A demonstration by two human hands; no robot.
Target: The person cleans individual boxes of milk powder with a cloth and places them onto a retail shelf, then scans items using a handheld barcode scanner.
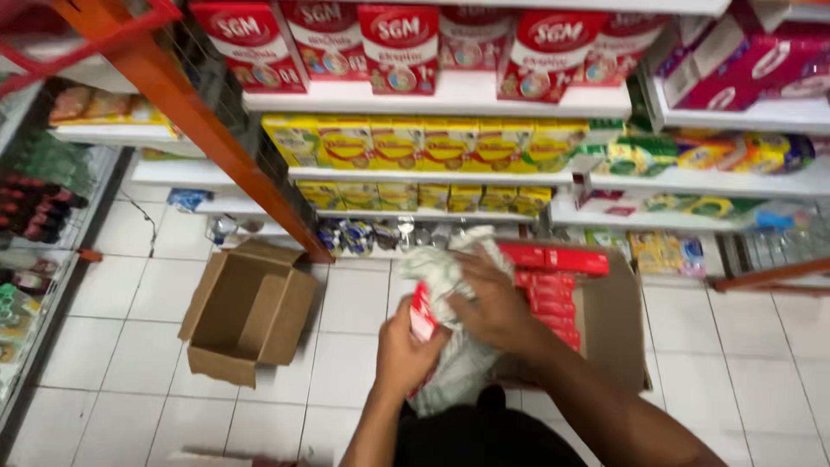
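A: Layout, big to small?

B: White tiled floor, shelf racks across the back with red and yellow cartons. Empty open cardboard box on the floor, left of the person. Second cardboard box on the right, loaded with flat red packs stacked in layers.

A: Hands?

B: Both centre frame, just left of the loaded box. Left hand is closed around a small red pack, held roughly upright, long axis near vertical. Right hand is curled over a crumpled whitish plastic wrap, fingers bent into it, clutching it.

A: Where's the pack relative to everything?

B: Between the two hands, touching the wrap, which hangs below and bunches above it. Stacked red packs sit just to the right of the right hand, long axes running left-right, so crosswise to the held one. Right hand is nearer that stack; left hand is nearer the empty box, though well apart from it.

A: Blur?

B: Some. Can't tell if the wrap encloses the pack or just lies against it.
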